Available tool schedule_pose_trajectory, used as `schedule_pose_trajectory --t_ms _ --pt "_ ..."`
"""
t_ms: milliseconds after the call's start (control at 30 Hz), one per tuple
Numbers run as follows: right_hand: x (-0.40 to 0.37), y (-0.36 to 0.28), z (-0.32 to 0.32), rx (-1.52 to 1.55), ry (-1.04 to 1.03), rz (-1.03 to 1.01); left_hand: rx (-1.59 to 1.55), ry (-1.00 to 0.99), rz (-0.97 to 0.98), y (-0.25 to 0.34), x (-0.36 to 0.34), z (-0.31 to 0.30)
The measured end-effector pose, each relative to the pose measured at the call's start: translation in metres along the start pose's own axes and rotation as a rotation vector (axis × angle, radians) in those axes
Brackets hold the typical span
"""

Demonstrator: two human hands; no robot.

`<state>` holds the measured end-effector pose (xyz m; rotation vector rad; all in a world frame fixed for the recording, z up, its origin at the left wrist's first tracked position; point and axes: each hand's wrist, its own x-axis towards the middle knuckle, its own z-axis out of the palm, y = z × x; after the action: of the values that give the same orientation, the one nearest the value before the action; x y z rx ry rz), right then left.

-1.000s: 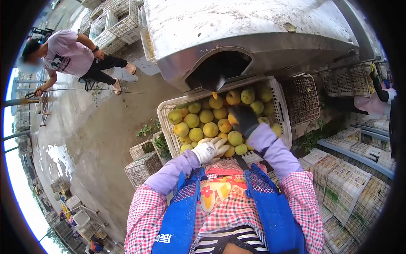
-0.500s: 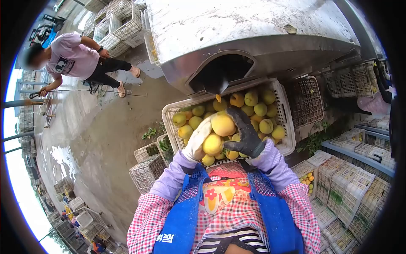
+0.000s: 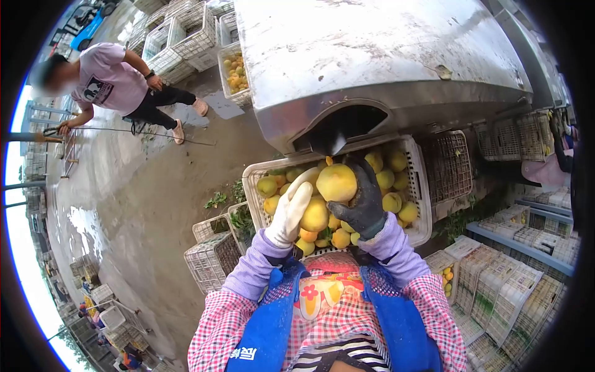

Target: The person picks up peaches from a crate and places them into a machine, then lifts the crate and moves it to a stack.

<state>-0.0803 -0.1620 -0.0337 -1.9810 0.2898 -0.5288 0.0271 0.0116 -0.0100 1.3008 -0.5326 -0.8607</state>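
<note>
My left hand [image 3: 291, 214], in a white glove, is closed around a yellow peach [image 3: 314, 215]. A second, larger-looking peach [image 3: 336, 184] sits just above it, gripped by my right hand [image 3: 362, 201] in a black glove, with the left fingertips near its side. Both hands are over a white plastic crate [image 3: 422, 214] full of yellow and greenish peaches [image 3: 392, 202]. Over the crate's far edge opens the dark mouth of a metal chute [image 3: 339, 127], with a small orange-yellow piece at its lip.
A large metal machine [image 3: 372, 43] stands beyond the crate. A dark crate [image 3: 447, 166] is at the right, and small crates [image 3: 214, 257] stand left. Stacked crates [image 3: 505, 279] fill the lower right. On the wet floor, a person [image 3: 114, 80] holds a thin rod.
The peach in my right hand has shifted to the right and is held higher. My view has moved, so the machine and crate sit slightly lower and further right.
</note>
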Motion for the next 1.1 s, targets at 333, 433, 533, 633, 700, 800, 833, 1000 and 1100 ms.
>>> schedule_pose_trajectory --t_ms 333,433,533,633,700,800,833,1000,1100 --pt "0.014 -0.014 -0.014 -0.185 -0.004 -0.088 0.066 -0.195 0.023 0.006 0.016 -0.015" --pt "0.037 0.000 0.002 -0.409 0.255 -0.227 -0.171 0.033 -0.111 -0.027 0.010 -0.007" --pt "0.096 0.021 0.029 -0.377 0.123 0.095 -0.945 0.301 -0.351 -0.024 0.009 0.011" --pt "0.103 0.024 0.030 -0.311 0.023 0.152 -0.972 0.236 -0.299 -0.028 0.014 0.009" --pt "0.097 0.026 0.017 -0.308 0.047 0.025 -1.013 0.213 -0.288 -0.031 0.016 0.007" --pt "0.070 0.002 0.000 -0.225 0.064 -0.128 -1.107 0.145 -0.178 -0.043 0.015 0.003" --pt "0.049 -0.002 -0.001 -0.384 0.068 -0.289 -1.126 0.075 -0.075 -0.052 0.014 0.001" --pt "-0.006 -0.016 0.035 -0.134 0.079 -0.035 -0.741 0.128 0.163 -0.031 0.014 0.022" --pt "0.020 -0.008 0.034 -0.353 0.241 -0.180 -0.342 0.290 0.245 -0.032 0.011 0.022"
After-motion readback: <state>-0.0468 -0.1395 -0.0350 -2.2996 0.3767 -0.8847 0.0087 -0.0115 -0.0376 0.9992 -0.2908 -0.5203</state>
